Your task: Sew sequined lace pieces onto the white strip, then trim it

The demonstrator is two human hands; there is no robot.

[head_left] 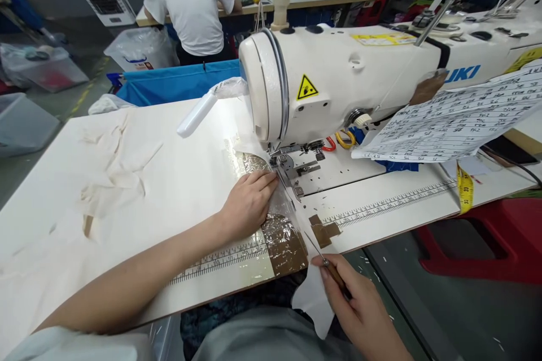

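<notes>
A white fabric piece [312, 293] runs from under the sewing machine's presser foot [277, 159] down over the table's front edge. My left hand [249, 203] lies beside the foot, its fingers together and pressing the fabric at its left edge. In my right hand [355, 299], closed at the front edge, is an awl [334, 276] with a wooden handle and a thin metal spike. The spike points up and left along the fabric. Whether my right fingers also pinch the fabric is hard to see.
Pale fabric scraps [112, 163] lie on the left of the table [195, 180]. Right of the machine head [322, 79] hang a written sheet [449, 118] and a yellow tape measure [464, 189]. A red stool [486, 242] stands at right. A person [186, 5] works beyond.
</notes>
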